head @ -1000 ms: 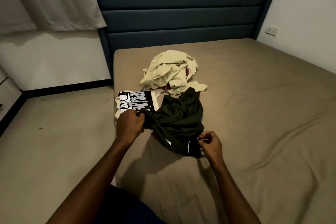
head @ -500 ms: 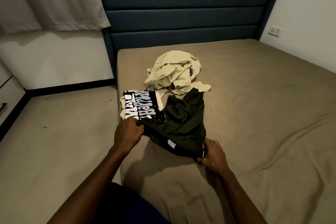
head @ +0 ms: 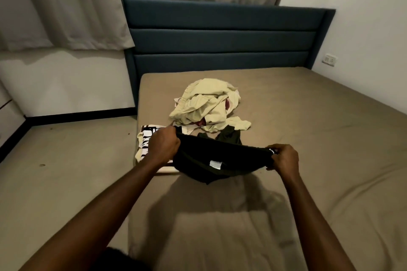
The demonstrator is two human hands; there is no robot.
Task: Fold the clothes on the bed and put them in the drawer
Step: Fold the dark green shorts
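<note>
Stretching between both hands, the dark green garment (head: 217,160) is held taut above the near-left part of the bed (head: 308,138): one end is gripped by the left hand (head: 164,146), the other pinched by the right hand (head: 285,157), probably so it can be straightened before folding; the pale heap (head: 207,103) lies farther off

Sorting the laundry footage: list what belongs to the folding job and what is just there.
Job: dark garment stretched between left hand and right hand; pale crumpled clothes pile; black-and-white printed item on the bed.
Just there: headboard; curtains; wall socket.
</note>
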